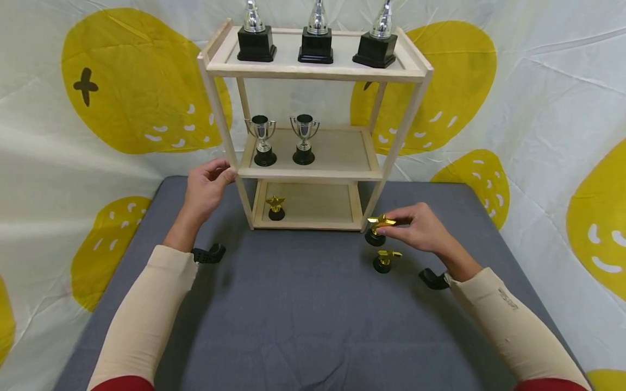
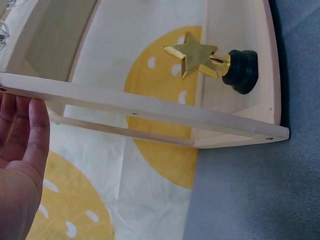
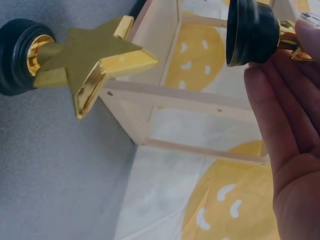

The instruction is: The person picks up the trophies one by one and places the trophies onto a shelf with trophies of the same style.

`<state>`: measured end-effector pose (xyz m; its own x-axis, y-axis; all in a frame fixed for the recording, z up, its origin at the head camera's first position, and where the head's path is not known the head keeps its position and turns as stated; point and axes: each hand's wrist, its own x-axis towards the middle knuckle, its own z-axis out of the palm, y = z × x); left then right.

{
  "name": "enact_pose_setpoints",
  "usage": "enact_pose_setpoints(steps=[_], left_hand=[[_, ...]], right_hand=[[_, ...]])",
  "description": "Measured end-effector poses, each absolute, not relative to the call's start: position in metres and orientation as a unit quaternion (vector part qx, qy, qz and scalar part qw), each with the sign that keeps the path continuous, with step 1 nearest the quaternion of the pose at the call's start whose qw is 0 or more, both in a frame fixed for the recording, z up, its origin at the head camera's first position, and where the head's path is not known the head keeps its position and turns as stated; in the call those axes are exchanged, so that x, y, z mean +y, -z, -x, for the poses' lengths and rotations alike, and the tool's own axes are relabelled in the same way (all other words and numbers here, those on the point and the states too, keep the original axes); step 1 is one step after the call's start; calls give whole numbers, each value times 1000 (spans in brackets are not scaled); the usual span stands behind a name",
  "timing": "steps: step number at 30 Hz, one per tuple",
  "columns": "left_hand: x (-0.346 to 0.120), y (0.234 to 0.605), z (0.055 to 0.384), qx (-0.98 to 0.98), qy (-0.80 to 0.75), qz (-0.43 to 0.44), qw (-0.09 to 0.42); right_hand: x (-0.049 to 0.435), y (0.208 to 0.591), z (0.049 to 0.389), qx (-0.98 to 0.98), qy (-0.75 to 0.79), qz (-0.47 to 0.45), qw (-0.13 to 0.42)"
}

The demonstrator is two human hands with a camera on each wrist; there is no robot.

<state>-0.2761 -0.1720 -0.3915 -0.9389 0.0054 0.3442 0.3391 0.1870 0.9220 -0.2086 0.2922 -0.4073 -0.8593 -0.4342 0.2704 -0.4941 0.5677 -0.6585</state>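
My right hand (image 1: pixel 423 228) pinches a gold star trophy (image 1: pixel 375 237) with a round black base, tilted and held off the table near the shelf's front right corner. In the right wrist view its black base (image 3: pixel 252 32) shows beside the fingers. A second star trophy (image 1: pixel 383 262) stands on the table just below that hand. At the other side, my left hand (image 1: pixel 205 187) grips the left front post of a wooden shelf (image 1: pixel 298 175), fingertips partly hidden behind the post in the left wrist view. One more star trophy (image 1: pixel 276 208) stands on the bottom tier, at the left.
Two silver cup trophies, a left one (image 1: pixel 264 141) and a right one (image 1: pixel 304 139), stand on the middle tier. The top tier bears three larger trophies on black bases (image 1: pixel 315 46), cut off above. A grey cloth (image 1: pixel 293 304) covers the table; patterned fabric (image 1: pixel 538 108) hangs behind.
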Motion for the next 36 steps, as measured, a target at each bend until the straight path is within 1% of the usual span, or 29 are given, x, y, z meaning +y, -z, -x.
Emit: enact_pose_setpoints(steps=[23,36], left_hand=[[-173,391,276,-757,629,115,131],[-173,392,277,-757,629,119,128]], right_hand=[[265,400,219,-876,-383,-292,25],[246,396,225,-877,-382,-291,12]])
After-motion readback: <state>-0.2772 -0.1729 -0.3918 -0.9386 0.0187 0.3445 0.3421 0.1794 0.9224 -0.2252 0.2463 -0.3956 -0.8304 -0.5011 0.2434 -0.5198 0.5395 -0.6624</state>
